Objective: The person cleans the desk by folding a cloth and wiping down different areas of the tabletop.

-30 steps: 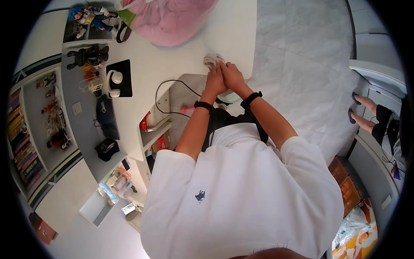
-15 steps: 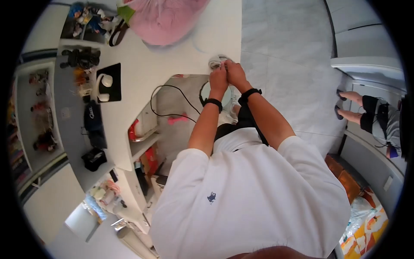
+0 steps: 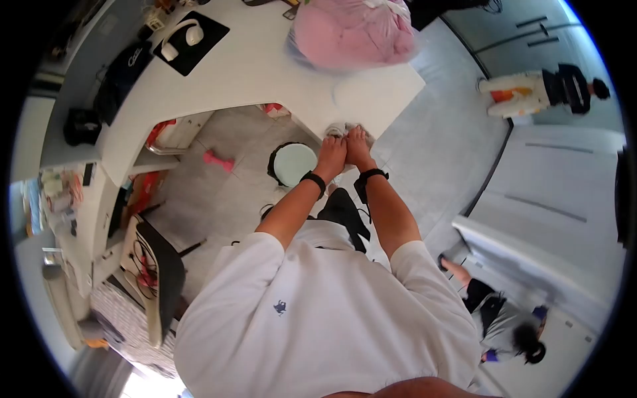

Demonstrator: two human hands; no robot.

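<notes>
A crumpled greyish-white cloth [image 3: 336, 129] lies at the near edge of the white desk [image 3: 265, 73]. My left hand [image 3: 332, 154] is closed on the cloth's near side. Beside it, my right hand [image 3: 359, 146] also grips the cloth, its fingers bent over the desk edge. The two hands are side by side, and each wrist wears a black band. Beyond them on the desk sits a clear bag with pink stuffing [image 3: 352, 33].
White headphones [image 3: 194, 34] rest on a black mat at the left. Below the desk are a round lidded bin [image 3: 294, 164], a pink dumbbell [image 3: 217, 160] and a chair [image 3: 159, 278]. Two other people [image 3: 567, 89] [image 3: 507, 322] are at the right.
The view has turned, bringing the desk corner, bin and chair more into sight, and a second person at the upper right. Both hands remain on the cloth, now with fingers more spread over it.
</notes>
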